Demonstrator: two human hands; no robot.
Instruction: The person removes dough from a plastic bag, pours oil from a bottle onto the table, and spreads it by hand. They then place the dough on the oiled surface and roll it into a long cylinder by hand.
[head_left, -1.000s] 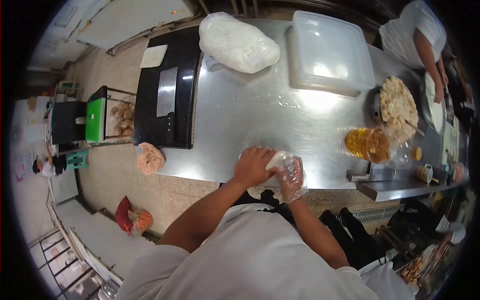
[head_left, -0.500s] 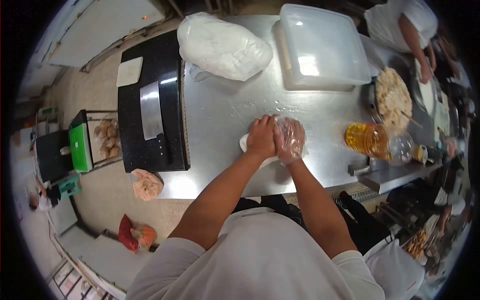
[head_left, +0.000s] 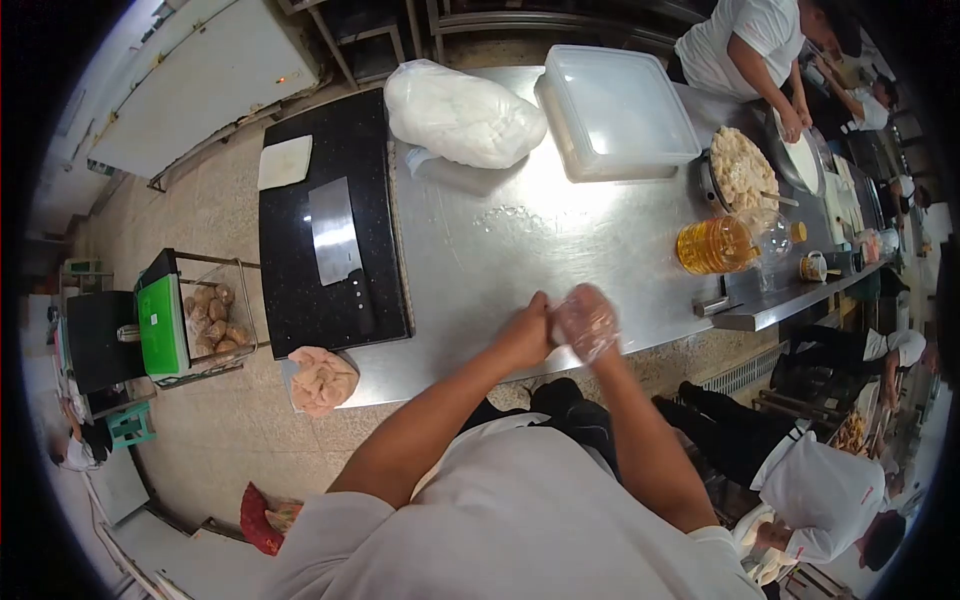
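My bare left hand [head_left: 525, 336] is closed at the front edge of the steel table [head_left: 470, 250], its thumb side toward the other hand. Right beside it, my right hand [head_left: 587, 324] wears a clear plastic glove and is curled closed. The two hands touch or nearly touch. Whatever lies inside them is hidden. On the black board [head_left: 285, 240] to the left rest a cleaver [head_left: 335, 235] and a white square slab [head_left: 286, 162].
A filled white bag [head_left: 465, 115] and a lidded plastic box [head_left: 620, 110] stand at the back. On the right are an oil bottle [head_left: 715, 246] and a pan of pale pieces [head_left: 740, 170]. A crumpled pinkish bag [head_left: 320, 380] sits at the left corner. Co-workers stand right.
Both hands have drawn back toward me, from the middle of the table to its front edge. The white thing under them is out of sight. My view has shifted.
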